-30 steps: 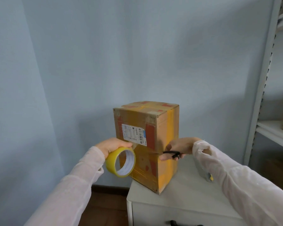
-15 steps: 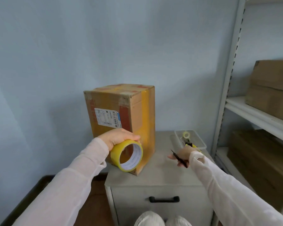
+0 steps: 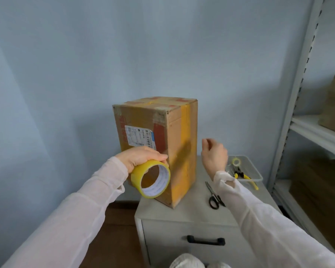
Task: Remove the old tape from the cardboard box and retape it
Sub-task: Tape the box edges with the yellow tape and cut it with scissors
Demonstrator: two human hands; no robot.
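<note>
Since the scissors (image 3: 214, 194) have left the right hand (image 3: 214, 155), it hovers empty, loosely curled, beside the cardboard box (image 3: 157, 144) standing on the cabinet (image 3: 191, 213). The left hand (image 3: 141, 157) grips the tape roll (image 3: 151, 178) against the box. The cutting is probably done.

Gap between box (image 3: 182, 151) and scissors (image 3: 214, 197)

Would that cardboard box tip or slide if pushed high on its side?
Probably tips: the cardboard box stands tall on a narrow base. Pushed low, it likely slides, since the cabinet top looks smooth. Its weight cannot be judged.
</note>
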